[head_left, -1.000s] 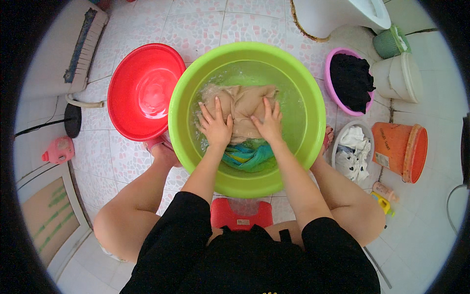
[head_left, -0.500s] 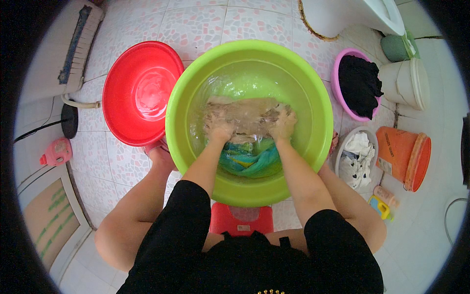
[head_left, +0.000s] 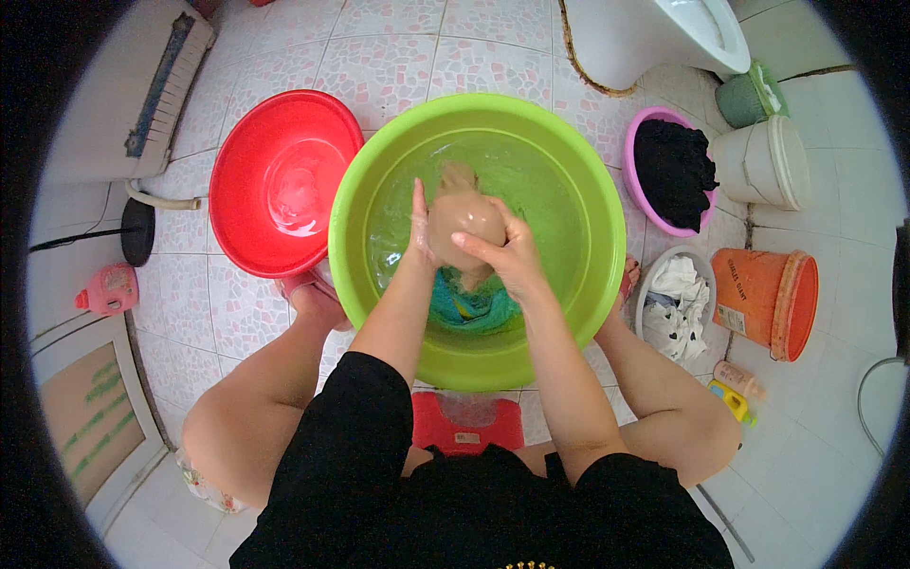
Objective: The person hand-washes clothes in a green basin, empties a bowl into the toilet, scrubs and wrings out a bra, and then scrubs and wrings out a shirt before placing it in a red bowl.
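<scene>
A wet beige cloth (head_left: 466,228) bulges into a rounded, shiny bundle above the water in a large lime-green basin (head_left: 599,313). My right hand (head_left: 509,254) grips its right side, thumb across the front. Against the left side presses my left hand (head_left: 423,223), its visible fingers pointing away from me, so the bundle is held between both hands. Part of the cloth trails into the water at the far side, and a lower end hangs near me. Beneath it, a teal and blue cloth with some yellow (head_left: 471,305) lies in the water at the basin's near side.
A red basin (head_left: 232,199) stands left of the green one. On the right are a pink basin of black cloth (head_left: 669,166), a bowl of white laundry (head_left: 678,303), an orange bucket (head_left: 758,299) and a white bucket (head_left: 758,161). A red stool (head_left: 466,422) sits nearer me.
Both hands have come up from the water and closer together. The beige cloth, spread out underwater before, is now lifted and bunched into a bulging bundle between them.
</scene>
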Motion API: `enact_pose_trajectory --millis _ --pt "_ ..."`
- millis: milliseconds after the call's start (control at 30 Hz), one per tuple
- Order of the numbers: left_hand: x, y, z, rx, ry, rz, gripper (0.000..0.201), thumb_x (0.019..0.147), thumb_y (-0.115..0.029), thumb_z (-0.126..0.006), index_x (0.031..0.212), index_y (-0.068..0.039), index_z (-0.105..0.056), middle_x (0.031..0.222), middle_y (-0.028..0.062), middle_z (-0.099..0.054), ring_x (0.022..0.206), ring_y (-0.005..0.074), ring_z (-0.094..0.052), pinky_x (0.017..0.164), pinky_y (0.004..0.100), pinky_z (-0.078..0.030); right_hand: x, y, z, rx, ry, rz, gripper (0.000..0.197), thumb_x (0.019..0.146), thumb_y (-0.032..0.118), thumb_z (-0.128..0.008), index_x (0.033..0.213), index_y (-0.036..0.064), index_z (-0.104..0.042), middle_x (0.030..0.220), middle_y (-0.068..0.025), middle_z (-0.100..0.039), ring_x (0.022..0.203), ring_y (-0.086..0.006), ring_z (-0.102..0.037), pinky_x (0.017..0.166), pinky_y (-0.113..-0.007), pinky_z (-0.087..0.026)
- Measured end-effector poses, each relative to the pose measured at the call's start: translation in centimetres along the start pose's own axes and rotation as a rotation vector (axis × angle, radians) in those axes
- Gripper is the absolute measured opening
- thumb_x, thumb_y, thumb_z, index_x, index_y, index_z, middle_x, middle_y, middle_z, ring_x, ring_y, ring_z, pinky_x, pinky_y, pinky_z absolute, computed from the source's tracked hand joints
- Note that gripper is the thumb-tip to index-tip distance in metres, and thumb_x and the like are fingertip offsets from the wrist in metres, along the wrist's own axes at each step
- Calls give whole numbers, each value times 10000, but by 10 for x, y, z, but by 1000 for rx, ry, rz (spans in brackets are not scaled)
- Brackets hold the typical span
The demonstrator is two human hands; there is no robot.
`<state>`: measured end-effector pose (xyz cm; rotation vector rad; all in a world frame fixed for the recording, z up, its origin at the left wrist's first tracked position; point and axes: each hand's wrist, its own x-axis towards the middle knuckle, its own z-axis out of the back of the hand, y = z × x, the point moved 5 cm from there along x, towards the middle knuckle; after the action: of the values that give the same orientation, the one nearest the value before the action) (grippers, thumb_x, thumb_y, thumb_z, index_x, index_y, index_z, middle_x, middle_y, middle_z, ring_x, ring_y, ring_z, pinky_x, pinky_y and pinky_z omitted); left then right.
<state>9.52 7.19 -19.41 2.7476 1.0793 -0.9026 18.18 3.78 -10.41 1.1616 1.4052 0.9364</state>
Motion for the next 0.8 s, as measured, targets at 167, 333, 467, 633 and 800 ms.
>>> enact_pose_trajectory --millis 167,333,467,633,800 --pt "-6 -10 -3 124 -23 -230 600 800 -525 -427 1150 -39 -466 1128 149 -517 1008 287 -517 891 420 -407 1 42 12 80 49 -16 467 709 204 -672 1070 -26 -487 1070 -116 -494 925 -171 -502 811 -293 -411" --pt "-40 -4 -71 -12 212 -42 598 815 -507 -404 1202 -52 -424 1184 136 -479 1029 275 -506 898 435 -401 -5 76 53 -213 -352 410 476 744 209 -624 1138 37 -419 1087 -140 -452 1047 -233 -415 920 -346 -319" --pt "-60 -5 -121 70 182 38 553 844 -473 -387 1184 -38 -424 1139 129 -503 992 250 -529 857 420 -441 -20 95 33 -566 -519 611 470 777 300 -582 1152 61 -429 1157 -203 -368 1105 -321 -349 947 -395 -283" --pt "-69 -23 -155 306 473 34 428 877 -437 -360 1081 -76 -471 1016 104 -542 855 208 -582 673 344 -526 -41 130 -24 -813 -444 755 564 700 366 -649 1145 90 -440 1145 -199 -347 1073 -358 -358 906 -411 -327" --pt "-81 -17 -192 464 223 -213 373 878 -416 -372 1023 -84 -463 908 59 -525 758 147 -558 632 272 -498 -36 147 -12 -689 -510 781 564 628 392 -701 1032 71 -475 1027 -167 -374 936 -338 -447 783 -411 -410"
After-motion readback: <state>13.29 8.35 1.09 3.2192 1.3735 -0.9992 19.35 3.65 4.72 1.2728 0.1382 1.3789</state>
